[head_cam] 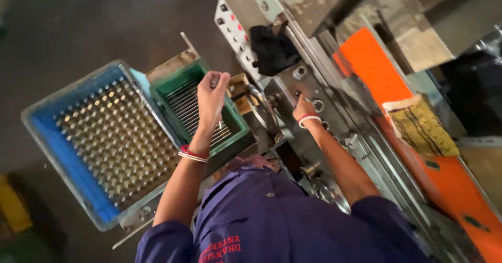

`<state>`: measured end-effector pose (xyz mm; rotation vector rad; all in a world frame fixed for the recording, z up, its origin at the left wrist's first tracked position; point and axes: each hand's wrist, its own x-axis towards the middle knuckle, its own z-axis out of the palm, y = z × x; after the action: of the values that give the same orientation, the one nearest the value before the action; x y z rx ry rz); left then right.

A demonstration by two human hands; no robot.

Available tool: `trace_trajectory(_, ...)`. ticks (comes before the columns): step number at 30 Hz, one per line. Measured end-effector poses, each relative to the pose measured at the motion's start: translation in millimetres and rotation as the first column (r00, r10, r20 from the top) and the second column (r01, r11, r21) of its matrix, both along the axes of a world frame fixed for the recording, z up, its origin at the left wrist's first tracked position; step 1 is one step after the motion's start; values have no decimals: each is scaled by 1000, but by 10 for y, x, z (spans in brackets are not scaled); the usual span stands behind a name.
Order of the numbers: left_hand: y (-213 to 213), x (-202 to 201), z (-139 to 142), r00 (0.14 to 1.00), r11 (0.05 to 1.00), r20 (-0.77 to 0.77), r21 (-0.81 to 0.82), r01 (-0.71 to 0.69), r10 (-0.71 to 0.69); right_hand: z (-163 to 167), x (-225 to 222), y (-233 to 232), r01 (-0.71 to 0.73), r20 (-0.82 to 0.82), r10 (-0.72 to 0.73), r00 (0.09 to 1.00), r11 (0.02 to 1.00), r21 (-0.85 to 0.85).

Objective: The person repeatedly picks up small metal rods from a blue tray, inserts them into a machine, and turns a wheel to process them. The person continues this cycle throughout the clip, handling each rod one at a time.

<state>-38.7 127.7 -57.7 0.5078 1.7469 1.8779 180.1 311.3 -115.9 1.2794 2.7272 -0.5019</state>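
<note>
Dim workshop with a dark floor (78,22), and a long grey metal machine (334,116) with an orange panel (376,69) running alongside. Big blue crate (47,132) is packed with upright metal pins; the smaller green crate (238,132) holds pins lying flat. Left hand (210,101) is over the green crate, fingers pinched on a small metal piece (214,83) — right hand (303,108) presses fingertips onto the machine, holding nothing that I can see.

Dull scuffed plastic on blue crate (49,137) and green crate (238,124); shiny metal rods (120,137) inside; matt cloth rag (421,127), worn steel machine panel (308,87).
</note>
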Motion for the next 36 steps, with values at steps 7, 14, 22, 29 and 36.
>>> trace_trajectory(7, -330, -176, -393, 965, 987, 212, 6, -158, 154, 317, -810, -1037, -272, -640, -218, 737, 771, -576)
trace_trajectory(14, -566, -246, -101, 981, 979, 55, -98, -179, 185, 430, -1216, -1520, -409, -604, -535, 590, 447, -796)
trace_trajectory(22, -948, -332, 94, 701, 963, -681, 21, -270, 212, 276, -1406, -1687, -331, -157, -737, 657, -95, -939)
trace_trajectory(29, -1016, -600, 2, 887, 967, -443, -142, -211, 129, 254, -1642, -2174, -307, -447, -788, 423, 339, -889)
trace_trajectory(36, -1231, -845, -256, 983, 984, 102, 75, -163, 155, 69, -1734, -2033, -310, -841, 233, 488, 947, 82)
